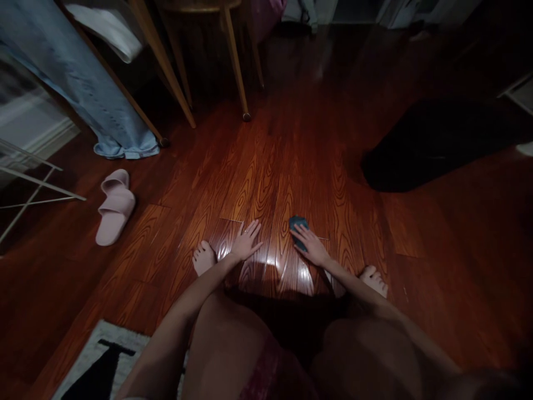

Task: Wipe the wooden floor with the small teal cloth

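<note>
On the glossy reddish-brown wood floor (266, 189), a small dark blue-green cloth (298, 223) lies bunched under my right hand (311, 244). The fingers reach over it and the thumb sits at its near side, holding it against the boards. To the left, my left hand (245, 243) rests palm down on the bare wood, fingers spread, with nothing in it. Both hands are between my bare feet, the left foot (204, 258) and the right foot (375, 280).
A pink slipper (116, 208) lies to the left, near a white metal rack (41, 183). Jeans (100, 83) hang down beside a wooden chair (237, 66). A large black item (437, 144) is at right. A patterned rug (108, 339) is at lower left.
</note>
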The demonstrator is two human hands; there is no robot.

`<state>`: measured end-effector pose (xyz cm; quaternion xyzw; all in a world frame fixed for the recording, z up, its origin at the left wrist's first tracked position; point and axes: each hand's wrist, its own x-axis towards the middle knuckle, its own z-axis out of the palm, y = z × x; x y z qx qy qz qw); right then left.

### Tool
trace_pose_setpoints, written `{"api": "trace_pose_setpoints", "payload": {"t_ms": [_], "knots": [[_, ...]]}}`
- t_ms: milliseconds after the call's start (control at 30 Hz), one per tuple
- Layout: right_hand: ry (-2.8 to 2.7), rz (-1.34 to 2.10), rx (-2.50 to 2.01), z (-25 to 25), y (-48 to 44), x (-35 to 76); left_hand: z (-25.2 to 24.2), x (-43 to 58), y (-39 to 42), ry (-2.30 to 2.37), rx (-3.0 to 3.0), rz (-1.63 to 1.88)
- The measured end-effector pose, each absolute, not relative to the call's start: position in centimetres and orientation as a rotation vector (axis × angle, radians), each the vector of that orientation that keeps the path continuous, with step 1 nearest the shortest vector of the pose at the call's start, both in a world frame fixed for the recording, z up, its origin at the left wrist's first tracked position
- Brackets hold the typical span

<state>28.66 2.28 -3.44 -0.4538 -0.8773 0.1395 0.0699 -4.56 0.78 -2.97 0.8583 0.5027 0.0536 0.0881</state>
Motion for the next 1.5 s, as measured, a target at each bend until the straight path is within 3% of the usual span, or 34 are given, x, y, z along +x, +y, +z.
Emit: {"api": "trace_pose_setpoints", "payload": {"t_ms": [133, 267, 600, 867, 1233, 1500], "knots": [[-2.311, 0.302, -1.772, -4.8, 3.6, 32.2, -3.0, -4.6, 0.7, 1.501, 2.557, 0.162], [-2.23, 0.201, -1.906, -5.4, 0.9, 32.5, -3.2, -4.6, 0.8, 1.504, 2.564, 0.187], [-2.799, 0.421, -1.159, -3.0, -0.9, 27.3, -3.3, -4.5, 0.8, 1.51, 2.567, 0.215], [-2.362, 0.264, -1.779, -4.7, 3.3, 31.4, -3.1, -4.6, 0.7, 1.504, 2.561, 0.191], [-2.673, 0.378, -1.369, -3.9, -1.4, 27.5, -3.3, -4.6, 0.8, 1.503, 2.552, 0.217], [-2.369, 0.299, -1.855, -4.3, 2.9, 30.5, -3.0, -4.6, 0.8, 1.503, 2.55, 0.183]]}}
